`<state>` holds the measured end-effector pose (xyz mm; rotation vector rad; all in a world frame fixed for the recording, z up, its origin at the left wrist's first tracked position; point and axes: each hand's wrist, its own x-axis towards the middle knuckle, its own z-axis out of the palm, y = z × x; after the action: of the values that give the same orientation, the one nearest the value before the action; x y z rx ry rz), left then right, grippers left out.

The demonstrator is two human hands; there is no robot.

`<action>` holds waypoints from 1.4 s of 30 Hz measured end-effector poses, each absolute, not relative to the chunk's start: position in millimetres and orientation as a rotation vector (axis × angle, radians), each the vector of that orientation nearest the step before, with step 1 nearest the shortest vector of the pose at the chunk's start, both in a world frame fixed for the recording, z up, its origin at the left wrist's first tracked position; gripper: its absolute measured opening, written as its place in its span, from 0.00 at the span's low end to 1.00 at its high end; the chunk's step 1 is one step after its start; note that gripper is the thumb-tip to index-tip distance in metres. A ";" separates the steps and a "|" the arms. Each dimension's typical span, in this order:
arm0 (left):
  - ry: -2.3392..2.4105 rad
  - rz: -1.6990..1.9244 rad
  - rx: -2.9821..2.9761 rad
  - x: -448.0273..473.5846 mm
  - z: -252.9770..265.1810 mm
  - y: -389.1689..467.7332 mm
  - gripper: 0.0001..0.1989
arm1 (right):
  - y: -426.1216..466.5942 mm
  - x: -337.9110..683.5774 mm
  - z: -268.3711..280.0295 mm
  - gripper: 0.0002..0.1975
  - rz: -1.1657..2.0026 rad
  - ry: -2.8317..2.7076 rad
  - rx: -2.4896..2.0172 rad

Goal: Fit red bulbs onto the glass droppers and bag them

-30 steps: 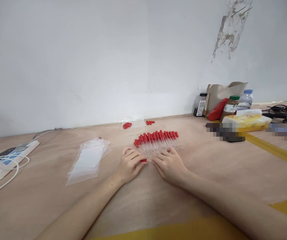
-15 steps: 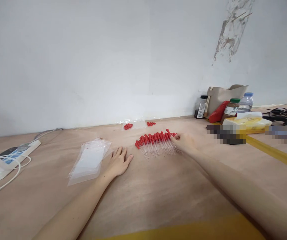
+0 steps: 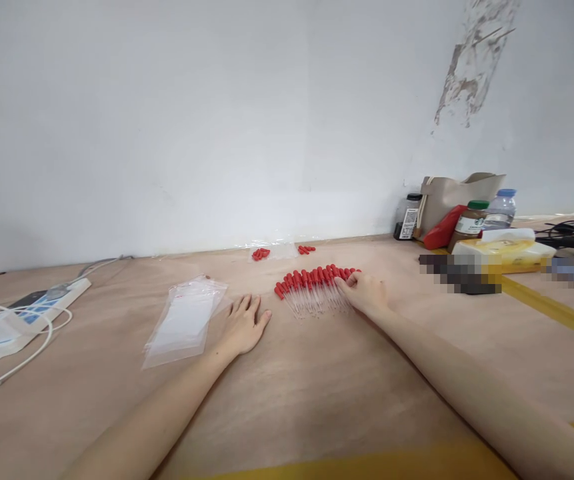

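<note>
Droppers (image 3: 305, 278), one row, red bulbs and thin clear stems: laid side by side on the table (image 3: 277, 390), bulbs toward the wall (image 3: 191, 120), stems fanned toward the person, many touching or overlapping. Right hand (image 3: 367, 293), one: at the row's right end, fingers curled in, thumb and fingertips against the end droppers; whether one is pinched cannot be told. Left hand (image 3: 243, 329), one: palm down on the table, fingers spread, holding nothing, between the row and a stack of clear bags (image 3: 187, 323). Loose red bulbs (image 3: 261, 255), two small piles: near the wall, beyond the row. Handling notes, by judgement: the end dropper is best touched at the bulb, lightly, since the stems look slender and squeezing there could bend them; slow sideways nudges should keep neighbours from rolling or crossing; the left hand does well lying clear of the stem tips.
</note>
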<state>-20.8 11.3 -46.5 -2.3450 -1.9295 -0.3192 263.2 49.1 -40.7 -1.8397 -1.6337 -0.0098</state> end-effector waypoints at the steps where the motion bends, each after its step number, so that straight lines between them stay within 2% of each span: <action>1: -1.915 -0.325 -2.355 -21.1 -46.1 11.3 0.30 | 46.5 262.1 -40.1 0.17 -0.051 -1.645 -1.786; 7: -1.882 -0.282 -2.437 -22.8 -42.5 1.8 0.31 | 21.4 260.3 -37.4 0.13 -0.123 -1.848 -1.384; 11: -1.807 -0.264 -2.563 -27.6 -43.3 -18.9 0.31 | -7.5 269.8 -40.8 0.11 0.045 -2.216 -1.040; 14: -1.723 -0.343 -2.591 -33.8 -45.0 -30.8 0.28 | -24.9 275.9 -44.8 0.15 0.183 -2.417 -0.889; 18: -1.836 -0.425 -2.156 -51.1 -42.5 -26.4 0.24 | -30.2 277.7 -49.2 0.18 0.321 -2.469 -0.885; 23: -2.328 -0.248 -1.599 -93.0 -41.3 -6.4 0.35 | -26.3 277.1 -50.4 0.18 0.425 -2.420 -0.910; 25: -2.430 -0.195 -1.588 -106.2 -44.2 -1.7 0.35 | -26.3 277.3 -49.6 0.18 0.465 -2.407 -0.903; 31: -2.412 -0.138 -1.726 -116.7 -45.4 1.4 0.24 | -26.3 278.3 -49.1 0.18 0.502 -2.381 -0.908; 42: -2.322 -0.247 -1.822 -115.6 -26.3 -4.4 0.24 | -25.2 278.8 -52.0 0.18 0.477 -2.378 -0.902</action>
<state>-115.6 -4.4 -26.3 -1.8218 -2.3223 -0.2466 278.8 -25.2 -52.0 -0.9025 -2.3776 0.4771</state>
